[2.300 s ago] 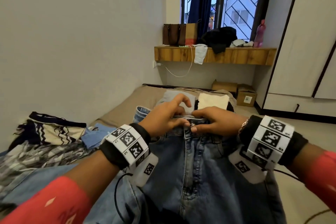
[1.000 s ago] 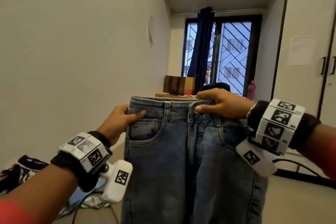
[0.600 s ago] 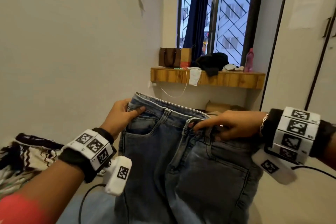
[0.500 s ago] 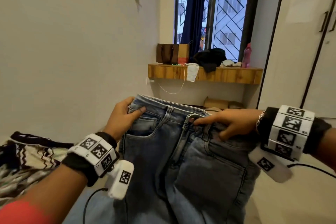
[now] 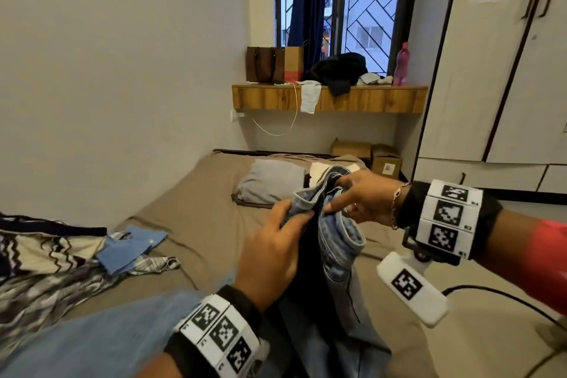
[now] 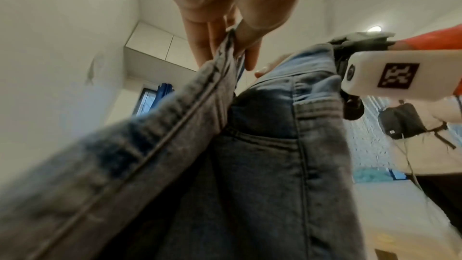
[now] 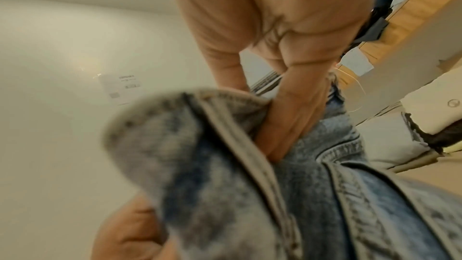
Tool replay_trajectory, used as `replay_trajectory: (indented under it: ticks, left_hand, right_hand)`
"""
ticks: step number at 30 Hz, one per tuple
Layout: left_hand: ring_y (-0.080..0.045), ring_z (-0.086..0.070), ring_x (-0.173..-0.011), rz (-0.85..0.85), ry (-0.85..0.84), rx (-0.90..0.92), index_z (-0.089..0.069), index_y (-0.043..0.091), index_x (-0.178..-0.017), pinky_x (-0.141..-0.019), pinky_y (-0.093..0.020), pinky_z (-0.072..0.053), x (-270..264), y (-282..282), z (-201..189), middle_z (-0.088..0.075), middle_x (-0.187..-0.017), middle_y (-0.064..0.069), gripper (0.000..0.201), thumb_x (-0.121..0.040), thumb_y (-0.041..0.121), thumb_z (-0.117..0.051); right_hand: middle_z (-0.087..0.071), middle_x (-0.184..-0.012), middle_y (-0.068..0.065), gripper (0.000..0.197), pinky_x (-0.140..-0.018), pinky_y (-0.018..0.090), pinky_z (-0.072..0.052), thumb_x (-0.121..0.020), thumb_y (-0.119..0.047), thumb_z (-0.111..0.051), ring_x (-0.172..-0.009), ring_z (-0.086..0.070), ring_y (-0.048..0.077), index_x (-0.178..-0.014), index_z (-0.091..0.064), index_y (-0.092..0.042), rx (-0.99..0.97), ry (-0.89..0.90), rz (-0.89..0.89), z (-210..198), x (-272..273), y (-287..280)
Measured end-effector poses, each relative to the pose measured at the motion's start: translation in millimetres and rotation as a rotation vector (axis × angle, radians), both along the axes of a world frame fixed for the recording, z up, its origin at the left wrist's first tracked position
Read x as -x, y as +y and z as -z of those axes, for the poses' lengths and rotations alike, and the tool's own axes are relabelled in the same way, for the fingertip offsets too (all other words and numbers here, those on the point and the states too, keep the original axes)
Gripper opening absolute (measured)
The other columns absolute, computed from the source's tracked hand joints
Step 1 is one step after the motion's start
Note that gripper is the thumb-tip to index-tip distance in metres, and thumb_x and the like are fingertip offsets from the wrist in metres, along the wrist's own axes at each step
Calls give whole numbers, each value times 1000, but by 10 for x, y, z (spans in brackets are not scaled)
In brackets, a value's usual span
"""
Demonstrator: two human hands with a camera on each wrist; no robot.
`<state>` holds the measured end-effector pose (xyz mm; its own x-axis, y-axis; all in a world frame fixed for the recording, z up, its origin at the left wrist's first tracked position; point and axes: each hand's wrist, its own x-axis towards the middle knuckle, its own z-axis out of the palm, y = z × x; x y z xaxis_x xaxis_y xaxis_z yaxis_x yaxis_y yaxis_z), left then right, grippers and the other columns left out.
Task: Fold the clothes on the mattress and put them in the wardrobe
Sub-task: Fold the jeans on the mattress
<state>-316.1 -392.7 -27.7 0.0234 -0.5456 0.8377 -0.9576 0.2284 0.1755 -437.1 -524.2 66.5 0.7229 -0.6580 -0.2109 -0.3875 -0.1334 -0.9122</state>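
A pair of blue jeans point(image 5: 336, 242) hangs in front of me over the brown mattress point(image 5: 196, 224), doubled lengthwise with the waistband on top. My left hand point(image 5: 273, 242) pinches one side of the waistband point(image 6: 222, 60). My right hand point(image 5: 356, 199) grips the other side, fingers tucked into the denim point(image 7: 275, 135). The two hands are close together. A heap of patterned clothes point(image 5: 40, 267) and a light blue cloth point(image 5: 129, 247) lie on the mattress at the left. The white wardrobe point(image 5: 503, 70) stands shut at the right.
A grey pillow point(image 5: 270, 181) and a white folded cloth point(image 5: 319, 170) lie further up the mattress. A wooden shelf point(image 5: 328, 98) under the window carries bags, dark clothes and a pink bottle point(image 5: 400, 64). Cardboard boxes point(image 5: 368, 156) sit on the floor below it.
The jeans were held up spread wide by the waistband. My hands have since come together and dropped lower, folding the jeans in half lengthwise.
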Motion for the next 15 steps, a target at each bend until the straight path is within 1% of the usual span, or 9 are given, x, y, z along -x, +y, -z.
replay_trajectory:
  ticks: [2, 4, 6, 8, 10, 11, 12, 14, 15]
  left_hand:
    - [-11, -56, -93, 23, 85, -25, -60, 16, -116, -75, -8, -38, 109, 18, -4, -49, -122, 4, 48, -89, 53, -44]
    - [-8, -51, -105, 12, 98, -58, -59, 15, -120, -85, -10, -35, 207, 14, 23, -53, -124, 3, 73, -79, 73, -41]
    - [-9, -49, -106, -49, 108, -79, -60, 14, -119, -88, -16, -37, 278, -24, 54, -55, -123, 0, 77, -76, 76, -43]
    - [-10, -50, -101, -82, 138, -47, -63, 12, -113, -82, -21, -41, 311, -75, 65, -57, -119, -2, 57, -81, 58, -50]
    - [-11, -54, -94, -40, 205, 17, -65, 11, -108, -73, -19, -44, 290, -98, 29, -58, -114, -2, 37, -83, 33, -49]
    - [-11, -55, -90, -6, 249, 55, -66, 10, -105, -70, -16, -43, 245, -102, 6, -60, -110, -3, 33, -83, 27, -47]
    - [-11, -57, -87, 28, 297, 87, -67, 9, -102, -70, -14, -42, 183, -99, -31, -60, -107, -3, 30, -85, 24, -47]
    - [-11, -58, -87, 81, 355, 128, -68, 8, -98, -72, -10, -41, 52, -82, -126, -61, -103, -5, 28, -87, 23, -47]
    - [-10, -58, -89, 100, 357, 136, -68, 7, -97, -75, -10, -41, -4, -72, -174, -61, -102, -6, 29, -87, 24, -47]
  right_hand:
    - [-55, -87, 17, 25, -40, 20, -45, -78, 14, -60, -47, -53, 10, -100, -54, 4, -41, -38, 14, 19, -13, 30]
    - [-57, -79, 13, 17, -40, 22, -48, -80, 16, -56, -54, -57, 14, -80, -54, -1, -85, -62, 28, 29, -18, 57]
    - [-59, -75, 11, 23, -48, 26, -54, -82, 16, -53, -66, -58, 20, -71, -54, -4, -98, -97, 57, 45, -34, 81]
    - [-61, -75, 11, 24, -55, 30, -55, -83, 15, -51, -72, -61, 23, -69, -53, -4, -144, -155, 81, 38, -34, 118]
    - [-64, -84, 13, 14, -58, 33, -57, -85, 10, -52, -78, -64, 26, -80, -56, -2, -213, -182, 57, -16, 18, 152]
    - [-65, -94, 15, 10, -60, 34, -57, -86, 5, -54, -83, -65, 27, -92, -57, -3, -212, -163, 26, -67, 56, 177]
    - [-63, -106, 16, 21, -63, 35, -58, -87, -2, -57, -90, -64, 28, -107, -56, -9, -132, -113, -13, -107, 110, 150]
    - [-54, -123, 11, 45, -73, 33, -56, -85, -13, -62, -103, -57, 22, -126, -46, -25, 306, 45, -77, -189, 240, 72]
    - [-47, -132, 6, 58, -86, 32, -52, -83, -17, -66, -112, -49, 16, -132, -39, -31, 581, 86, -128, -235, 287, 65]
